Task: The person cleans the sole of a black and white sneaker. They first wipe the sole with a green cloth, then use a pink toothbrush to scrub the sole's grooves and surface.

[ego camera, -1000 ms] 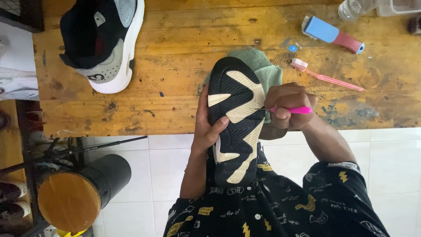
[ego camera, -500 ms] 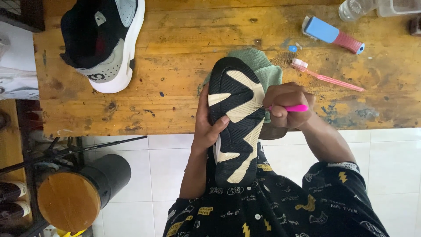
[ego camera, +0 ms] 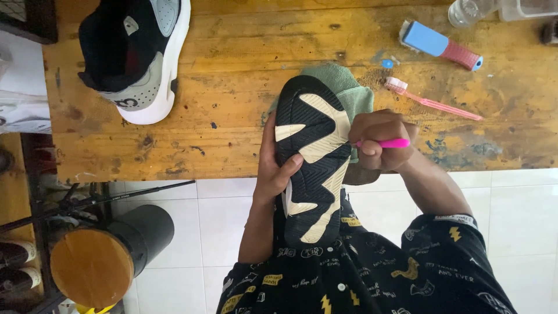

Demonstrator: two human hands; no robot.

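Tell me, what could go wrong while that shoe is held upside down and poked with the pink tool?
The thin pink-handled tool in the right hand works close to the left hand gripping the black-and-cream shoe sole; a slip might jab the thumb. The shoe's toe only rests on the green cloth, so it could slide on the wooden table.

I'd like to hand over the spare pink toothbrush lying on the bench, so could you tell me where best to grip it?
Take the pink toothbrush by its thin handle, near the middle, pinching from above. It lies flat on the wooden bench, bristles towards the green cloth, and the handle's far end lies on bare wood.
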